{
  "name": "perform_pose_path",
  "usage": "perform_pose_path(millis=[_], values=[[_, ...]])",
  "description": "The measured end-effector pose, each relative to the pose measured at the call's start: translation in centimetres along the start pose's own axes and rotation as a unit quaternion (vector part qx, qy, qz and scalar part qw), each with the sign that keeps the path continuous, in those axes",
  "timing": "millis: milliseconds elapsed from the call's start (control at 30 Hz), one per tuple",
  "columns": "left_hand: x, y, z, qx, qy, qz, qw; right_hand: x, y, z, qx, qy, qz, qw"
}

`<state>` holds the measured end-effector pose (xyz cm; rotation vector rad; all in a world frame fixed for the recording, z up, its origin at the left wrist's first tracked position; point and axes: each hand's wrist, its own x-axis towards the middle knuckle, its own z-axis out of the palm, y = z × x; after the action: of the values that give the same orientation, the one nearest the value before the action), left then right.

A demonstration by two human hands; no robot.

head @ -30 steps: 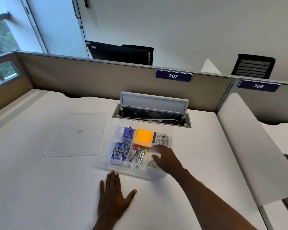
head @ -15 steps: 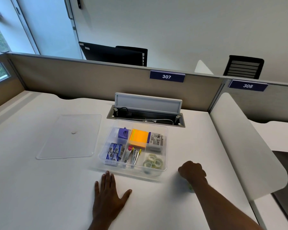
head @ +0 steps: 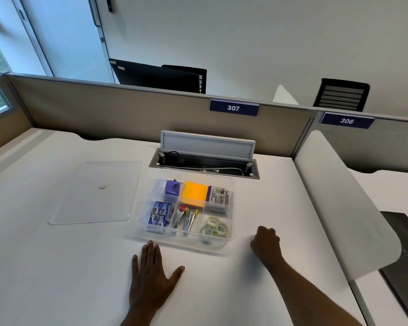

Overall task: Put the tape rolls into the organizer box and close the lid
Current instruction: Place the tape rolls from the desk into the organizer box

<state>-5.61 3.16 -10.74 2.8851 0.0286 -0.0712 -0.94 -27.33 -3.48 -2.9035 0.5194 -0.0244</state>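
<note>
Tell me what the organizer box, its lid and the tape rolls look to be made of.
Organizer box: clear rigid plastic, apparently; the contents and desk show through its walls. Lid: seemingly the same clear plastic, slightly frosted, lying flat on the desk left of the box. Tape rolls: transparent glossy film wound in rings, probably plastic tape; the cores are too small to tell.

Both forearms bare in view — no sleeves, no watch or rings visible on left hand [head: 151, 278] or right hand [head: 265, 243] — no gloves, nothing worn up to frame edge.
</note>
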Motion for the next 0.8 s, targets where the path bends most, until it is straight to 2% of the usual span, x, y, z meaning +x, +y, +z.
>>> perform_pose_path(millis=[33, 67, 233, 400, 633, 800], values=[[0.0, 0.0, 0.0, 0.001, 0.000, 0.001, 1.000, 0.4, -0.2, -0.9, 0.032, -0.046, 0.018, 0.998], [0.0, 0.0, 0.0, 0.002, 0.000, 0.001, 1.000, 1.2, -0.4, -1.2, 0.033, -0.022, 0.008, 0.999], [-0.1, 0.1, 0.0, 0.005, 0.001, 0.003, 1.000, 4.0, -4.8, -4.0, 0.144, -0.032, -0.135, 0.980], [0.0, 0.1, 0.1, -0.001, -0.001, -0.001, 1.000, 4.7, -8.4, -4.3, 0.099, -0.131, -0.242, 0.956], [0.1, 0.1, 0.0, 0.015, -0.015, -0.013, 1.000, 4.6, -9.4, -2.3, 0.077, -0.146, -0.257, 0.952], [0.1, 0.1, 0.0, 0.011, -0.017, -0.014, 1.000, 4.7, -9.0, -1.7, 0.088, -0.076, -0.246, 0.962]])
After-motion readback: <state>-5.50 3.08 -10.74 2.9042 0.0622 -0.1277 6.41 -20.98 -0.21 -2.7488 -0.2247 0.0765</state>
